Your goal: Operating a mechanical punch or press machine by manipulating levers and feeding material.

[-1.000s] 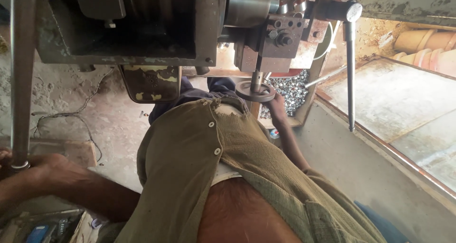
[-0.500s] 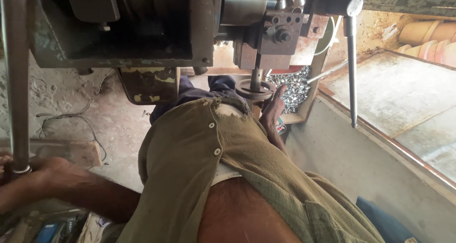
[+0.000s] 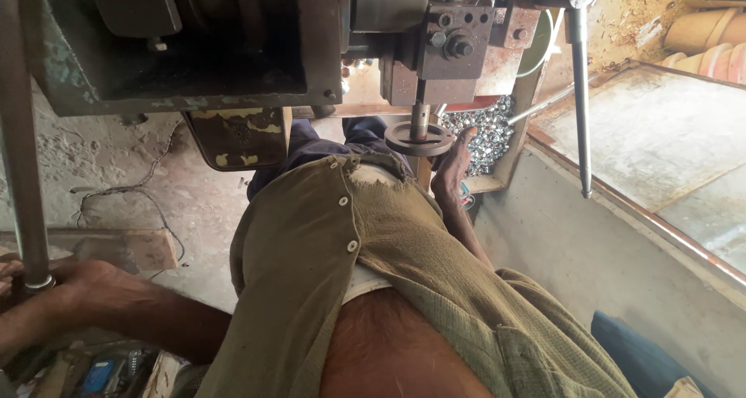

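I look down my olive button shirt (image 3: 373,242) at a lathe-like machine (image 3: 233,48) overhead. My left hand (image 3: 66,285) is closed round the lower end of a long grey metal lever bar (image 3: 19,149) at the far left. My right hand (image 3: 453,165) reaches forward, its fingers spread against the rim of a small round handwheel (image 3: 418,139) that hangs under the machine's tool block (image 3: 458,44). Nothing is held in that hand.
A bin of shiny metal shavings (image 3: 486,134) lies just past the handwheel. A thin steel rod (image 3: 579,95) hangs at the right over a grey metal tray (image 3: 660,141). Dusty concrete floor (image 3: 132,180) with a wire lies at the left, a wooden board (image 3: 116,246) near my left hand.
My right hand has slid up from below the handwheel and now rests against its rim. The left hand stays on the lever bar.
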